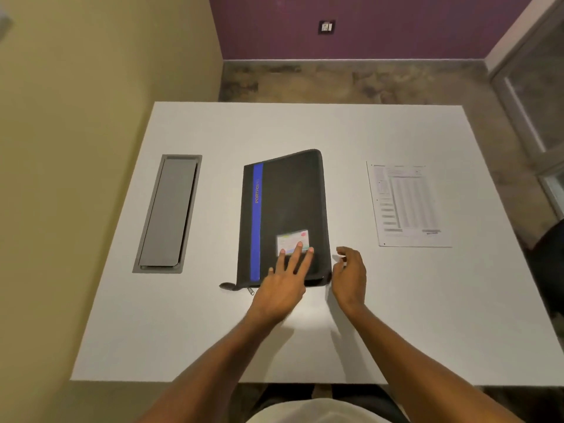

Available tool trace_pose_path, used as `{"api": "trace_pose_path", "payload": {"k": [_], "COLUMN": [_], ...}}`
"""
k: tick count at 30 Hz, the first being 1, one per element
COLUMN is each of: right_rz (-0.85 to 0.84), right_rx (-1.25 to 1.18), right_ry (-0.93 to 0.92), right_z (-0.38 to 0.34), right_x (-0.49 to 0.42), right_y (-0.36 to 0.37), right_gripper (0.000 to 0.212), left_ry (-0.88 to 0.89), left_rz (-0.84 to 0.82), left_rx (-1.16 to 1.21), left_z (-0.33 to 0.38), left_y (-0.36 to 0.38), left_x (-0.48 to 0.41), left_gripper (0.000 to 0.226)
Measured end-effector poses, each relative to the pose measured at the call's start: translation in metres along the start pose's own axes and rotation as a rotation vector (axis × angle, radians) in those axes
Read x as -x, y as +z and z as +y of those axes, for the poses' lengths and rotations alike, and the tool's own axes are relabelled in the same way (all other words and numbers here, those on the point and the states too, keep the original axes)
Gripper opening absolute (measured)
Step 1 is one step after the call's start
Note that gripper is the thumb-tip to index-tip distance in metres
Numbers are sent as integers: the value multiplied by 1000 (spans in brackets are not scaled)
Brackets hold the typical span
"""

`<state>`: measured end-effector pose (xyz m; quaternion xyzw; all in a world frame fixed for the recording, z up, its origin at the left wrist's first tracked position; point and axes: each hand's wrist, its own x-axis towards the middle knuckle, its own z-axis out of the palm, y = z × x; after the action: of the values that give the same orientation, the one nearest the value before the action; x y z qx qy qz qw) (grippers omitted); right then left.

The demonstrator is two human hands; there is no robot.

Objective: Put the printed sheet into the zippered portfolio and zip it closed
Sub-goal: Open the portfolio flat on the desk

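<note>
A black zippered portfolio (287, 203) with a blue stripe and a small card label lies closed in the middle of the white table (305, 126). Its zipper pull (251, 290) sticks out at the near left corner. My left hand (285, 280) lies flat on the portfolio's near end, fingers spread, fingertips on the label. My right hand (349, 274) hovers just beside the portfolio's near right corner, fingers loosely curled and holding nothing. The printed sheet (407, 204) lies flat on the table to the right, apart from both hands.
A grey recessed cable hatch (169, 213) is set into the table at the left. A yellow wall runs along the table's left side. A dark chair edge (549, 254) shows at the far right.
</note>
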<state>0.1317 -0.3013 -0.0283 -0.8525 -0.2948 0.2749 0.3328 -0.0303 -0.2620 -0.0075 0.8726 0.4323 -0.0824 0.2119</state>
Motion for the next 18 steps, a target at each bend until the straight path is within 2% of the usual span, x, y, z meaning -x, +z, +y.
{"api": "trace_pose_path", "payload": {"k": [4, 9, 12, 15, 18], "right_rz": [-179, -528, -578, -618, -621], "right_rx": [86, 569, 719, 833, 881], "right_ry": [-54, -355, -424, -449, -458], "right_z": [-15, -19, -18, -16, -15], "right_x": [4, 13, 18, 23, 26], "right_y": [11, 22, 26, 29, 32], "right_gripper": [42, 74, 79, 69, 65], "left_ry": [55, 28, -82, -219, -337], "left_rz": [224, 440, 542, 639, 827], "left_rx": [193, 536, 735, 861, 896], "left_z": [-13, -38, -51, -54, -56], "left_y": [-16, -23, -22, -22, -16], "left_x": [25, 56, 69, 75, 79], "left_gripper": [90, 90, 79, 61, 38]}}
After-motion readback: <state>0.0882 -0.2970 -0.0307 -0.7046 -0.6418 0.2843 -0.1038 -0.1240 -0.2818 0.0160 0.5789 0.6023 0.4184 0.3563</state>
